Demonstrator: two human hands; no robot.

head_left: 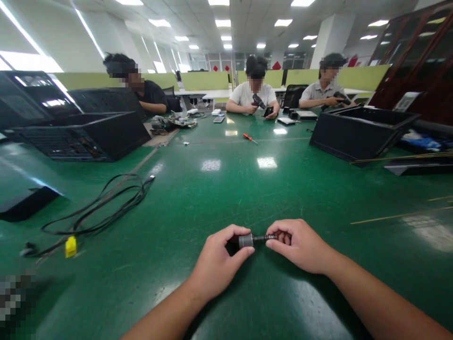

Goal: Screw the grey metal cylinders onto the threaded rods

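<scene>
Just above the green table [212, 203], near its front, I hold a grey metal cylinder [246, 241] with a thin dark shaft [260, 238] sticking out of its right side. My left hand [221, 259] is closed round the cylinder, thumb below and fingers above. The fingertips of my right hand [300, 245] pinch the shaft's far end, where ridged, shiny rings show. The piece lies roughly level between both hands. Part of its right end is hidden by my fingers, and I cannot make out its exact kind.
Black cables [116, 198] with a yellow tag [71, 246] lie at left. Black computer cases stand left [88, 137] and right [361, 127]. A red screwdriver [247, 137] lies farther off. Thin rods [399, 216] project from the right. Three people sit across; the middle person [253, 94] holds a power drill.
</scene>
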